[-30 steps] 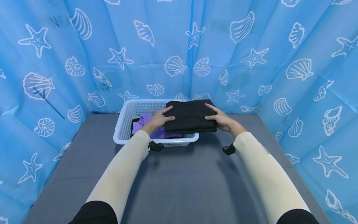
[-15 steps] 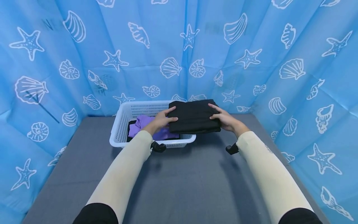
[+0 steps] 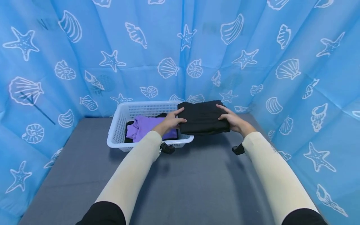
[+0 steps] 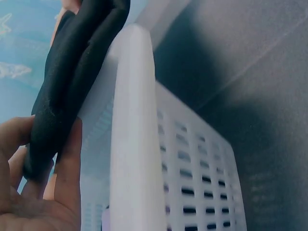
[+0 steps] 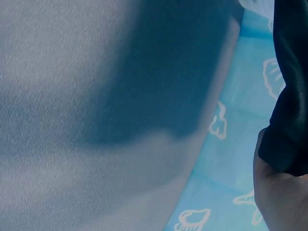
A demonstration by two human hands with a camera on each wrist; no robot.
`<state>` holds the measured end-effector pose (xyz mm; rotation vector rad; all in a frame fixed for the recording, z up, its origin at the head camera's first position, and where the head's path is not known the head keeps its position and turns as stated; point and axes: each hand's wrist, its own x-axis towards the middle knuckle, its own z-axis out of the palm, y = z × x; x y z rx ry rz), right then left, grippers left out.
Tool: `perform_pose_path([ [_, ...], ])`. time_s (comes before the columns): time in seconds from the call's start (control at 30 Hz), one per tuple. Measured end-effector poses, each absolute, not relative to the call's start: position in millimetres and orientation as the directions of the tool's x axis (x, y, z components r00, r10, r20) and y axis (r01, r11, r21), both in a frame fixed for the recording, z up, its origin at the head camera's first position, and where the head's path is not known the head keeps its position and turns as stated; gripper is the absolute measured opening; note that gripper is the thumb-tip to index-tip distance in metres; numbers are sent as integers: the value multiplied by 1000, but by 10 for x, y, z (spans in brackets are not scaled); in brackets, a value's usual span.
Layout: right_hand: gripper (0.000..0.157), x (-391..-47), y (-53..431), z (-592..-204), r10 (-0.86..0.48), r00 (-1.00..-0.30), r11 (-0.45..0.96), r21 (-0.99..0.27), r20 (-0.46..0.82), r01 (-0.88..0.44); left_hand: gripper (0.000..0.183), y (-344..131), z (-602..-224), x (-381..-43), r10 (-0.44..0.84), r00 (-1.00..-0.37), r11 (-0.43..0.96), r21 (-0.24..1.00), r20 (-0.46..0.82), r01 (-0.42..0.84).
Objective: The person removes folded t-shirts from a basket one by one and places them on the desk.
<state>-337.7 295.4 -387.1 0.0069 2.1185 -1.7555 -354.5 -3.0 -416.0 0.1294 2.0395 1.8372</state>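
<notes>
Between both hands hangs a folded black garment (image 3: 204,117), held level over the right end of a white plastic basket (image 3: 113,131). My left hand (image 3: 170,121) grips its left edge, thumb on top and other fingers reaching around it; the left wrist view shows the fold of black cloth (image 4: 72,77) pinched in the hand (image 4: 43,192). The right hand (image 3: 234,120) holds the opposite edge, and in the right wrist view the dark cloth (image 5: 293,106) lies against that hand (image 5: 279,192). Inside the basket is a purple garment (image 3: 144,126) with black cloth (image 3: 129,134) beneath and behind it.
The basket stands at the back of a grey cloth-covered table (image 3: 191,181). A blue curtain (image 3: 152,40) with white shells and starfish encloses the back and sides. Shadows of the arms and garment fall on the table.
Both hands have carried the black garment rightward relative to the basket, so more of the purple garment shows. The whole view has also shifted slightly.
</notes>
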Motion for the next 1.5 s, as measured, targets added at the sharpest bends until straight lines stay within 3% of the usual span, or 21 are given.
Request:
perform_pose_path([
  [0.7, 74, -3331, 3331, -3801, -206, -927, 257, -932, -313, 257, 78, 440, -3986, -3427, 349, -903, 216, 959, -250, -181],
  [0.9, 74, -3310, 3462, -3816, -195, -932, 228, -938, -306, 260, 77, 616, -3972, -3357, 290, -931, 267, 953, -222, -144],
  [1.5, 70, -3155, 3764, -3996, -87, -934, 106, -936, -346, 337, 78, 1209, -4180, -3148, 115, -981, 204, 970, -155, -130],
])
